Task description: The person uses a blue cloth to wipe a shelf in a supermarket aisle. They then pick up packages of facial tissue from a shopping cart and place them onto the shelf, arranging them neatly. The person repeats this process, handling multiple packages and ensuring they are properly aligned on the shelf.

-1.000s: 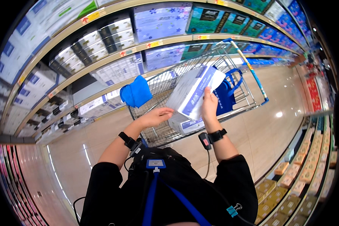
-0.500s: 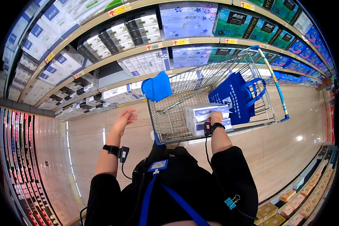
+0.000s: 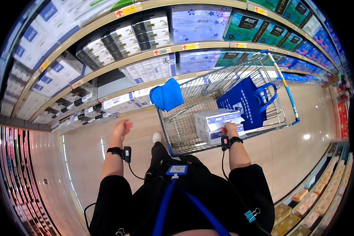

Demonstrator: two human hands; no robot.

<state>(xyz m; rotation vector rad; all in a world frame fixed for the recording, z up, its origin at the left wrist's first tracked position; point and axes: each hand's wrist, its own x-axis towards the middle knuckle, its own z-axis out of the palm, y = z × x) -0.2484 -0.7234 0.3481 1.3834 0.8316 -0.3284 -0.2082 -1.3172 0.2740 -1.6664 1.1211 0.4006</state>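
My right hand (image 3: pixel 231 128) is closed on the near right edge of a white and purple tissue pack (image 3: pixel 214 122) at the shopping cart (image 3: pixel 185 137). Its fingertips are partly hidden against the wrapping. The pack looks like two stacked blocks, tilted a little. My left hand (image 3: pixel 123 129) hangs in the air left of the cart, holding nothing, its fingers loosely bent. Beside the pack, a dark blue tote bag (image 3: pixel 244 100) with looped handles leans in the cart. A bright blue cloth-like item (image 3: pixel 167 95) covers the cart's far left corner.
Shelves of tissue packs (image 3: pixel 200 24) run along the far side, right behind the cart. More shelves stand at the left (image 3: pixel 17 165) and lower right (image 3: pixel 322 185). My white shoe (image 3: pixel 157 137) is on the tiled floor (image 3: pixel 88 153) by the cart's left end.
My left hand has drawn slightly down and left, its fingers more bent. A white shoe has come into view by the cart. The right hand keeps its hold on the tissue pack.
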